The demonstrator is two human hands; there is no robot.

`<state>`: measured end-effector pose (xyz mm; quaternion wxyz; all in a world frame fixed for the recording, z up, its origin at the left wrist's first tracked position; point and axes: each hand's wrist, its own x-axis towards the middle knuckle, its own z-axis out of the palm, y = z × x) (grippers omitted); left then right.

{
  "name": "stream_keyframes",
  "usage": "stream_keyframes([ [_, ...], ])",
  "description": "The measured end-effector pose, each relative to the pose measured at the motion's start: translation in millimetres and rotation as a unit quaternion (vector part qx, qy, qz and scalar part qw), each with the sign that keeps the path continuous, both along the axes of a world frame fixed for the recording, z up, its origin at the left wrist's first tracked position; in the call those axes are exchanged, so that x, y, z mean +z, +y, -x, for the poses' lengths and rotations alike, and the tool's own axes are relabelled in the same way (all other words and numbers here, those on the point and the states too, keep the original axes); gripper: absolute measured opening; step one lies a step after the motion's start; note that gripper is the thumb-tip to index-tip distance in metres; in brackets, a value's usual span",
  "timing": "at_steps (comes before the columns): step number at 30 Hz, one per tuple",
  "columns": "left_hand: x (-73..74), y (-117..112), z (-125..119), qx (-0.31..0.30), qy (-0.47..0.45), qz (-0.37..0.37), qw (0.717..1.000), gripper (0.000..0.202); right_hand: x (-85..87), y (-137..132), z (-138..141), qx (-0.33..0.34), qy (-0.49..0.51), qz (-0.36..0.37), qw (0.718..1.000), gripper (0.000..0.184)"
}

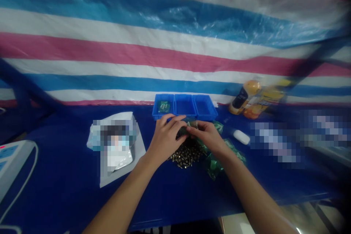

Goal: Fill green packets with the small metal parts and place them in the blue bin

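Observation:
My left hand [167,133] and my right hand [208,135] meet above a pile of small brass-coloured screws [186,156]. Between the fingertips is a small dark green plastic bag [183,130], partly hidden by my fingers. My left fingers curl over it from the left, and my right thumb and forefinger pinch its right side. A small pale piece shows at the right fingertips, too small to name. More green plastic bags [215,166] lie beneath and beside my right wrist. Behind the hands, the left blue bin [155,109] holds a green bag [163,106] with pale pieces in it.
Two more blue bins [195,108] adjoin on the right. A white oval object [241,137] lies right of the bags. Orange-capped bottles [244,97] stand at the back right. White paper [139,146] with blurred items lies left; a power strip [19,157] with cable sits far left.

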<state>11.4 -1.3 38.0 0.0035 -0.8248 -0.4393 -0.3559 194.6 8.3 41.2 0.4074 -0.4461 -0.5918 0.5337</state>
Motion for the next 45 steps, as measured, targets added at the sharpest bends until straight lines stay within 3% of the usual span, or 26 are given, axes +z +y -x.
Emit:
stream_keyframes([
  [6, 0.5, 1.9, 1.9, 0.005, -0.026, 0.003, 1.0, 0.028, 3.6, 0.5, 0.8, 0.012, 0.039, 0.013, 0.999, 0.028],
  [14, 2.2, 6.9, 12.2, 0.039, -0.055, 0.001, 0.998, 0.027, 5.7, 4.2, -7.9, -0.037, 0.068, 0.022, 0.997, 0.037],
  [24, 35.1, 52.3, 42.2, 0.101, -0.063, 0.01, 0.993, 0.034, 10.8, 6.7, -21.9, -0.051, 0.083, 0.04, 0.994, 0.034],
  [29, 39.1, 64.8, 63.4, 0.136, 0.038, 0.096, 0.985, 0.049, 9.7, 9.3, -25.1, -0.036, 0.061, 0.044, 0.996, 0.033],
  [33, 39.6, 47.0, 68.4, 0.2, 0.111, 0.109, 0.967, 0.053, 12.0, 11.3, -36.1, -0.008, -0.024, 0.009, 1.0, 0.027],
  [36, 35.4, 30.7, 54.1, 0.195, 0.099, 0.057, 0.974, 0.043, 16.1, 7.2, -49.2, 0.08, -0.166, -0.052, 0.981, 0.023],
  [38, 28.7, 22.4, 38.3, 0.169, 0.076, 0.031, 0.982, 0.03, 17.4, 3.4, -56.5, 0.146, -0.267, -0.088, 0.949, 0.038],
  [41, 15.5, 11.9, 14.7, 0.118, 0.021, 0.001, 0.993, 0.019, 14.7, -0.2, -61.3, 0.169, -0.373, -0.098, 0.907, 0.056],
  [45, 0.9, -2.0, -4.1, 0.033, -0.012, -0.005, 0.999, 0.014, 8.5, -0.7, -59.6, 0.189, -0.414, -0.11, 0.884, 0.068],
])
